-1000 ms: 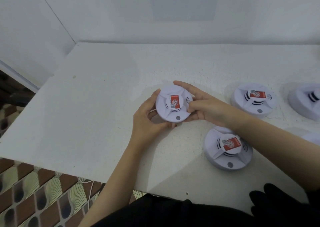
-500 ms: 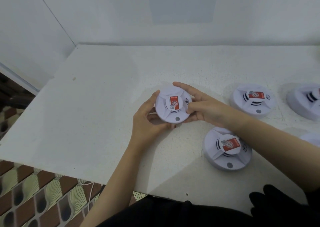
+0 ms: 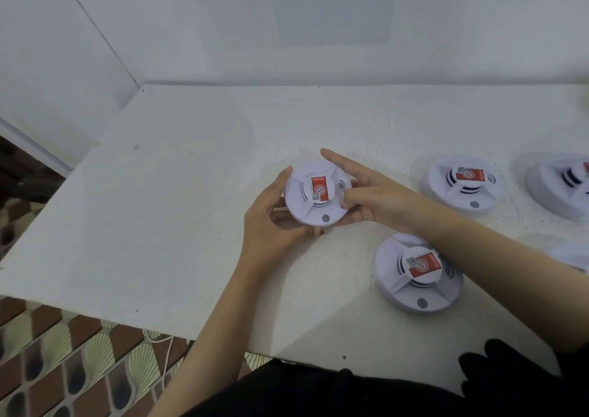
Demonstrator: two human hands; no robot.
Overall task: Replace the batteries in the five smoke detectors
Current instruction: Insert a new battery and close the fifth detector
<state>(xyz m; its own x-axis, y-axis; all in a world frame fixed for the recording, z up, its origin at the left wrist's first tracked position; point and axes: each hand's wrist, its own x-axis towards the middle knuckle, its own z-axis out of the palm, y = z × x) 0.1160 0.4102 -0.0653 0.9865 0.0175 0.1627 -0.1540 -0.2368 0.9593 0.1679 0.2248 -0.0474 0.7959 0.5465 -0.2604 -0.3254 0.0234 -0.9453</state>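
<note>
At the near left, a brown and cream patterned tiled floor [image 3: 47,353] is showing below the table edge, with a thin white cable [image 3: 165,349] lying on it. A white painted flat table [image 3: 159,225] is filling most of the view and is meeting a plain white wall [image 3: 191,34] at its far side. Over the middle of the table, the left hand [image 3: 271,222] is gripping a round white plastic smoke detector with a red label on its raised centre [image 3: 315,193]: the thumb is lying against its left rim and the fingers are curling beneath it. The right hand [image 3: 373,200] is gripping the same detector from the right, with the forefinger stretching along the far rim, the thumb pressing on the face beside the label, and the other fingers tucking under. The detector is tilting its face towards the person; whether it is touching the table I cannot tell. To the right and nearer, a second round white red-labelled detector [image 3: 417,273] is resting on the table, partly under the right forearm. Farther right and farther away, a third white labelled detector [image 3: 462,184] is sitting apart from it. At the right edge, a fourth white detector [image 3: 561,187] is being cut off by the frame, and the rim of a fifth white detector [image 3: 573,255] is peeking in below it. Black clothing [image 3: 318,391] is crossing the near edge.
</note>
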